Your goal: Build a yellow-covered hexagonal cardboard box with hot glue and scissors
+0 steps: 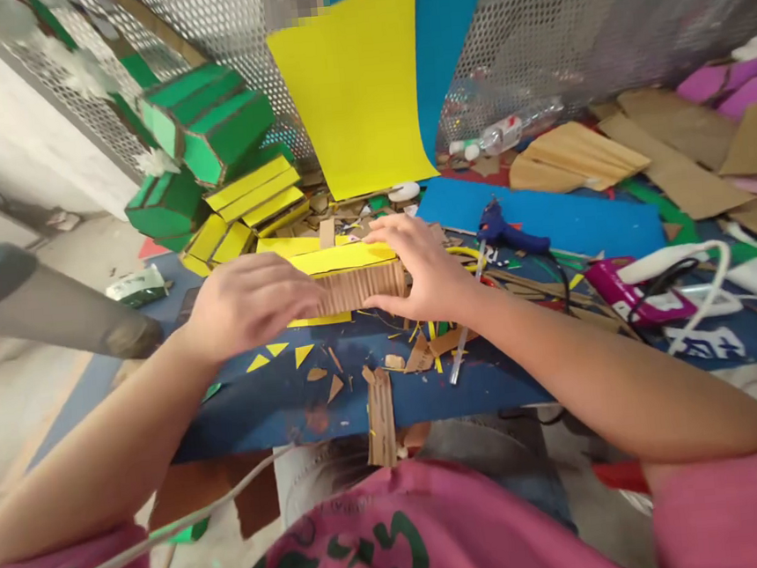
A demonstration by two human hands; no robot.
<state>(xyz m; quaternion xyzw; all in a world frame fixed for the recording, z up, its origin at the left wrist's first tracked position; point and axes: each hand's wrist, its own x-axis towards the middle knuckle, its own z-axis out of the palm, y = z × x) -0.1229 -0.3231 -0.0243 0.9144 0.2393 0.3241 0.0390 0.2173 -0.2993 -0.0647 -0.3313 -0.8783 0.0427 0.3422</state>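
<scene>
A cardboard piece with a yellow top (343,258) and a ribbed brown side lies across the work area between my two hands. My left hand (251,299) is closed over its left end, with the fingers curled and the thumb hidden. At the right end my right hand (426,266) grips it, thumb on the near side and fingers over the top. Small yellow triangles (303,354) and brown cardboard scraps (335,387) are scattered just in front. A strip of corrugated cardboard (381,416) hangs over the near edge of the table.
Yellow (362,91) and blue sheets lean on the perforated metal back. Green cardboard blocks (225,121) and yellow ones (255,193) stand at left. To the right lie a blue glue gun (503,229) with a glue stick, a blue panel (577,209) and a purple-white corded device (644,292).
</scene>
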